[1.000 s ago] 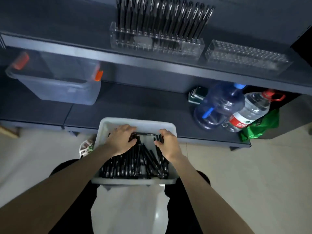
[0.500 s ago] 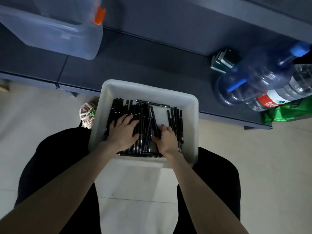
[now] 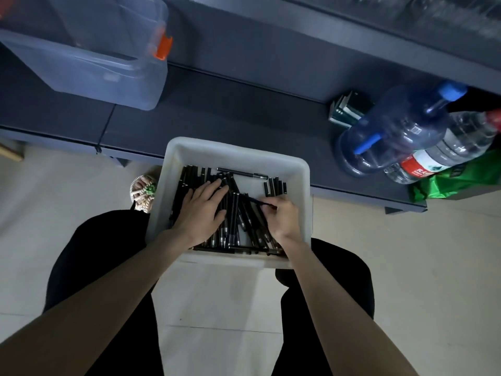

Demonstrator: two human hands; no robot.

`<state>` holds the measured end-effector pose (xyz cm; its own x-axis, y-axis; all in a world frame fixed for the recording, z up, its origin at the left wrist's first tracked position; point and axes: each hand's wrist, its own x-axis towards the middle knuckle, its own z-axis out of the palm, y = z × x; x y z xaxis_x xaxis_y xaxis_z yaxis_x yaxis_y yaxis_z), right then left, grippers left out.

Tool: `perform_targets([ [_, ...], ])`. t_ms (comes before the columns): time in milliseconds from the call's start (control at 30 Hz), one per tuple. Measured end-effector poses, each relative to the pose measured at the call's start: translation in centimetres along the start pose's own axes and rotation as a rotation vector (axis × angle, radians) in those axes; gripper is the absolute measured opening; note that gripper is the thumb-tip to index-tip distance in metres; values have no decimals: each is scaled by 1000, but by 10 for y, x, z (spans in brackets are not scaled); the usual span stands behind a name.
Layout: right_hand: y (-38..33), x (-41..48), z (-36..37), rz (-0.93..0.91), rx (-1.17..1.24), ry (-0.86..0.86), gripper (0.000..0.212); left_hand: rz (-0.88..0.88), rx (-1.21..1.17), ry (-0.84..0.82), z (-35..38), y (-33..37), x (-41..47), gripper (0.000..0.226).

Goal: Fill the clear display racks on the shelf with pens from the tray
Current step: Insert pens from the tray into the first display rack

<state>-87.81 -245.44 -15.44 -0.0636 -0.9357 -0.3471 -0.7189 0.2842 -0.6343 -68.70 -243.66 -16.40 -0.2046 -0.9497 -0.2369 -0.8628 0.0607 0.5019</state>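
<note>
A clear storage bin with an orange latch sits at the far left on a dark low shelf. Below the shelf's near edge, a pale sandal shows on the light floor, just left of a white tray. The tray rests across the person's knees, and its far end reaches over the shelf's near edge. It holds a heap of black pens, most lying near to far, with a crosswise pen alone at the far end. The left hand lies flat on the heap, fingers straight and spread. To its right, the right hand curls its fingers and pinches a single pen by one end, the other end pointing left over the heap. Farther right on the shelf stand a small dark box, a blue water jug on its side, a clear bottle with a red label touching it, and a green bag.
</note>
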Motion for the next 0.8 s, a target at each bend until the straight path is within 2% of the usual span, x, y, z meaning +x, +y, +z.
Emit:
perform_targets([
  [167,-48,-16,-61,-103,327,75,13,150,-53,50,-52,31,5,52],
  [267,-82,-26,-103,-224,468,147,28,163,-125,69,-91,61,4,41],
  [467,-143,-47,-182,-332,735,257,37,212,-299,234,-164,125,2,18],
  [667,-177,-42,-246,-444,754,394,40,314,-327,347,-211,187,24,17],
  [800,-186,-22,-281,-495,599,532,42,355,-241,401,-228,210,51,41],
])
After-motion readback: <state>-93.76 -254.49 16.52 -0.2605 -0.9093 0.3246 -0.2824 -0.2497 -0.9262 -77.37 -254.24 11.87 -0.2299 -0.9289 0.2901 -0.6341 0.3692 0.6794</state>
